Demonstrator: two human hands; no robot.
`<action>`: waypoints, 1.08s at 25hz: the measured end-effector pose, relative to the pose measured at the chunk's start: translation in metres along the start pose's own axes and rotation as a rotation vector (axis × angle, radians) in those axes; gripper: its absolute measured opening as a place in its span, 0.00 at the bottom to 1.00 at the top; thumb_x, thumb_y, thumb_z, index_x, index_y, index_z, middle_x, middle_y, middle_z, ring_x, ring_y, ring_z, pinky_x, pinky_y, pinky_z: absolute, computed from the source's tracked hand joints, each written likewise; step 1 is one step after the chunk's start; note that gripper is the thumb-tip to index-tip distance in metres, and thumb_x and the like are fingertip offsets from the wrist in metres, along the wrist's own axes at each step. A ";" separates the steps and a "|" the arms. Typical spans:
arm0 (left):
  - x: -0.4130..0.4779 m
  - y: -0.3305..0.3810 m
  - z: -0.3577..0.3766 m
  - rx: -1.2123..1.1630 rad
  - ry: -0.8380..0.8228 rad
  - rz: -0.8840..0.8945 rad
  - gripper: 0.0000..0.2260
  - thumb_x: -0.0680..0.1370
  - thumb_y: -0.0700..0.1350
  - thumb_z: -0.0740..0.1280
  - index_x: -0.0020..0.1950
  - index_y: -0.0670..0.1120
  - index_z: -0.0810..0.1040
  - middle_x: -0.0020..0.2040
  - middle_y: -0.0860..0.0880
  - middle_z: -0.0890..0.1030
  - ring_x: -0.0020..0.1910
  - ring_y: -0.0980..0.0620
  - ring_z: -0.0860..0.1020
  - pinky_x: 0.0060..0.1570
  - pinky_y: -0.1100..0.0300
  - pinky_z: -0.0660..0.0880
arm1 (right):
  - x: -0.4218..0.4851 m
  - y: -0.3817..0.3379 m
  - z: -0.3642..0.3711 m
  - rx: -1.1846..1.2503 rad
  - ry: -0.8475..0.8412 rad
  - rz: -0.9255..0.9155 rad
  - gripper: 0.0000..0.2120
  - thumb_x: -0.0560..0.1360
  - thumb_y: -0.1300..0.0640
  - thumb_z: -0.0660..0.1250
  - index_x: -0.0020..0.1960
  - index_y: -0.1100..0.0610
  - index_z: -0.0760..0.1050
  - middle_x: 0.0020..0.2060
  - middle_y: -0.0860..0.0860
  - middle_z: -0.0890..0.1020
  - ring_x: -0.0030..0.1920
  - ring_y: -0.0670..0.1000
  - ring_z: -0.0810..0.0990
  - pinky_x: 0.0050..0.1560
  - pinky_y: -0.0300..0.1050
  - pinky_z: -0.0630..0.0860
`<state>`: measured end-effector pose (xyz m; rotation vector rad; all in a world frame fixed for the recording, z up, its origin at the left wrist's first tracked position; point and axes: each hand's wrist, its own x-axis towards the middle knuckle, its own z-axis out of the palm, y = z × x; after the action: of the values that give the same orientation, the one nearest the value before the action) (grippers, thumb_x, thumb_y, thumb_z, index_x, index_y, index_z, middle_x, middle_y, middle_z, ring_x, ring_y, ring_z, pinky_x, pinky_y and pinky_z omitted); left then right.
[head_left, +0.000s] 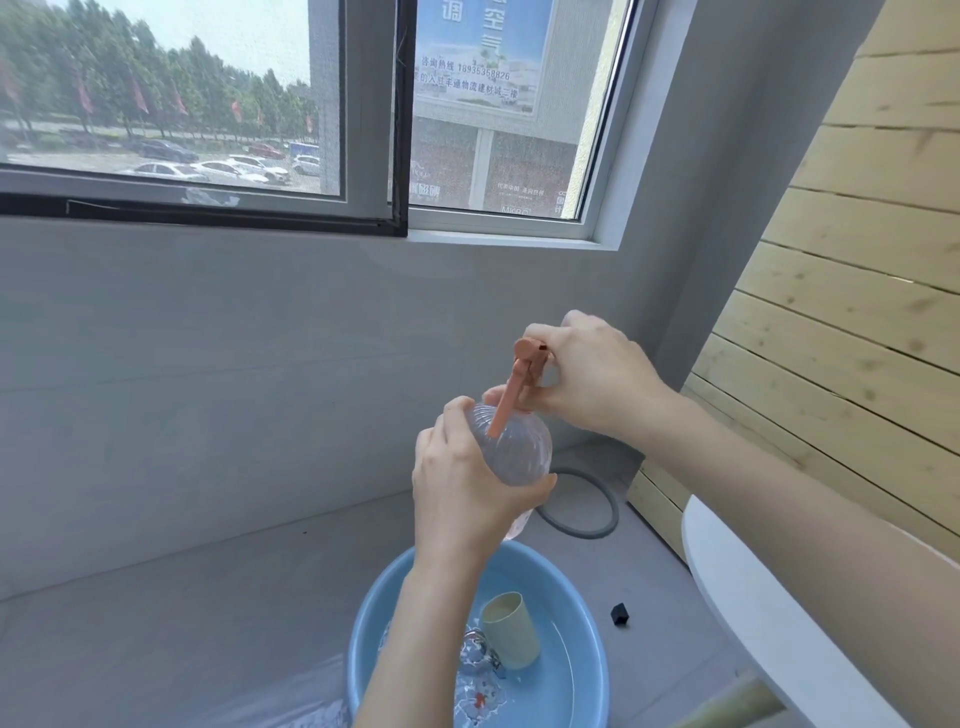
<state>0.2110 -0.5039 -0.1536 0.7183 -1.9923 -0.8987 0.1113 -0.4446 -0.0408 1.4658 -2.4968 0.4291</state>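
Left fingers (454, 415): curled round the belly of the clear spray bottle (522, 441), thumb pressed under its right side.
Right fingers (543, 332): closed round the back of the orange spray head (527, 356); nozzle and long trigger stick out to their left.
Left hand (462, 488): grips the bottle from the left, forearm rising from below.
Right hand (592, 374): holds the head from the right, above the left hand.
Bottle: held in the air, tilted, the head uppermost, its base hanging above the basin.
Basin (597, 644): blue, on the floor under both hands, water inside.
Cup (511, 631): beige, lying tilted in the water.
Hose (613, 506): grey loop on the floor beyond the bottle.
Table (753, 613): white edge to the right.
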 end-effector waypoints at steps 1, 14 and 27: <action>0.000 -0.001 -0.001 -0.003 -0.005 -0.005 0.41 0.60 0.57 0.79 0.68 0.48 0.65 0.57 0.55 0.73 0.58 0.51 0.68 0.48 0.64 0.61 | 0.002 0.002 -0.004 0.099 -0.084 -0.037 0.14 0.67 0.42 0.75 0.47 0.45 0.76 0.49 0.48 0.76 0.50 0.48 0.73 0.50 0.41 0.73; -0.001 0.003 -0.004 -0.004 -0.062 -0.019 0.41 0.61 0.56 0.79 0.68 0.48 0.64 0.52 0.58 0.66 0.60 0.53 0.67 0.48 0.66 0.59 | 0.004 0.010 -0.010 0.356 -0.271 -0.078 0.19 0.65 0.46 0.78 0.51 0.54 0.78 0.42 0.43 0.85 0.46 0.43 0.81 0.51 0.39 0.76; -0.002 0.002 -0.002 -0.003 -0.060 -0.026 0.42 0.61 0.56 0.78 0.69 0.46 0.65 0.61 0.53 0.73 0.61 0.51 0.67 0.49 0.66 0.59 | 0.001 0.007 -0.011 0.409 -0.291 -0.035 0.17 0.68 0.52 0.77 0.52 0.53 0.75 0.45 0.46 0.84 0.48 0.46 0.82 0.53 0.44 0.78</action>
<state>0.2133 -0.5017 -0.1522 0.7246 -2.0380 -0.9491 0.1051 -0.4387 -0.0312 1.8343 -2.7142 0.8132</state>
